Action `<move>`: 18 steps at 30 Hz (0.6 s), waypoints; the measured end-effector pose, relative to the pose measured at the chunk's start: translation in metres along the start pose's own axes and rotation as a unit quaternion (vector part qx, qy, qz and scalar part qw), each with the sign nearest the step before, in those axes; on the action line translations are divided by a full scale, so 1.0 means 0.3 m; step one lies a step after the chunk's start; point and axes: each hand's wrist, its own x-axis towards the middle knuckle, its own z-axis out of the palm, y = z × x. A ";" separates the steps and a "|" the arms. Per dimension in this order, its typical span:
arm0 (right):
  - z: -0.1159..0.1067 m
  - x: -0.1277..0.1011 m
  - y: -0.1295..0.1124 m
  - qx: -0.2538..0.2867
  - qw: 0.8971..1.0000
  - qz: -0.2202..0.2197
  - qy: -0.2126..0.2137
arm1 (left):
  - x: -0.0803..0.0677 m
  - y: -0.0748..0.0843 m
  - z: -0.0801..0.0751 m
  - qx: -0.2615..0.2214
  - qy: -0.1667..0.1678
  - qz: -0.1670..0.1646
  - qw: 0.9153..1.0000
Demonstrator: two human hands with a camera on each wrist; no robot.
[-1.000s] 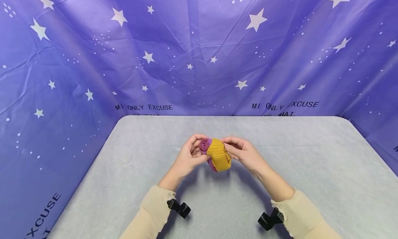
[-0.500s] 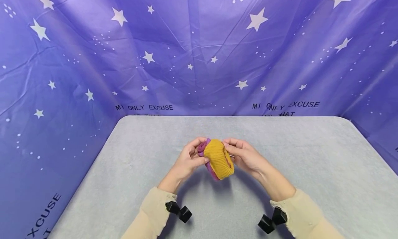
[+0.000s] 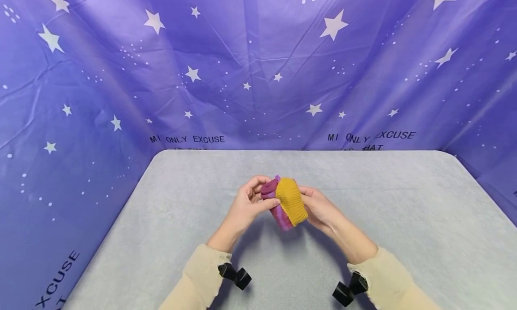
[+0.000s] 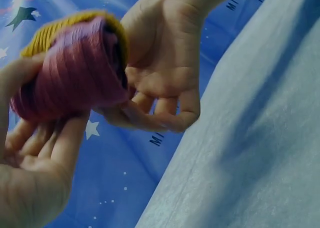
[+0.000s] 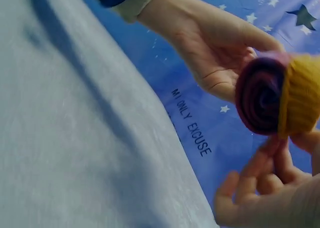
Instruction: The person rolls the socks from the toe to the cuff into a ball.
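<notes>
A pair of rolled-up socks [image 3: 293,202], purple-striped with a mustard ribbed cuff, is held above the table between both hands. My left hand [image 3: 244,207] grips its purple end, thumb in front and fingers behind. On the cuff side, my right hand [image 3: 325,213] holds the roll, its fingertips partly hidden behind the mustard knit. From the left wrist view, the purple layers of the sock roll [image 4: 75,77] face the camera with the cuff behind them. The right wrist view shows the spiral end of the roll [image 5: 260,95], with right fingertips pinching at the cuff's lower edge.
A pale grey cloth-covered table [image 3: 161,238] lies below the hands. Purple star-printed curtains [image 3: 250,67] hang behind it and along both sides. Small black devices sit at both cuffs, one at the left [image 3: 242,278] and one at the right [image 3: 344,294].
The sock roll has shifted slightly right and turned, showing more purple stripes and less of the cuff opening. My right hand's fingers have moved behind the cuff; the left keeps its grip.
</notes>
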 end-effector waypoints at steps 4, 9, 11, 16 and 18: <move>0.012 -0.012 -0.006 -0.101 0.983 -0.075 0.136 | 0.017 -0.006 0.004 0.033 0.055 -0.005 0.998; 0.036 -0.021 -0.015 -0.277 0.907 -0.236 0.213 | 0.034 -0.020 0.013 0.110 0.117 0.010 0.987; 0.043 -0.021 -0.008 -0.359 0.858 -0.295 0.218 | 0.037 -0.022 0.022 0.122 0.135 0.012 0.983; 0.045 -0.018 0.014 -0.482 0.749 -0.374 0.257 | 0.038 -0.028 0.043 0.139 0.157 0.015 0.978; 0.042 -0.015 0.015 -0.501 0.728 -0.384 0.267 | 0.034 -0.031 0.049 0.148 0.159 0.014 0.976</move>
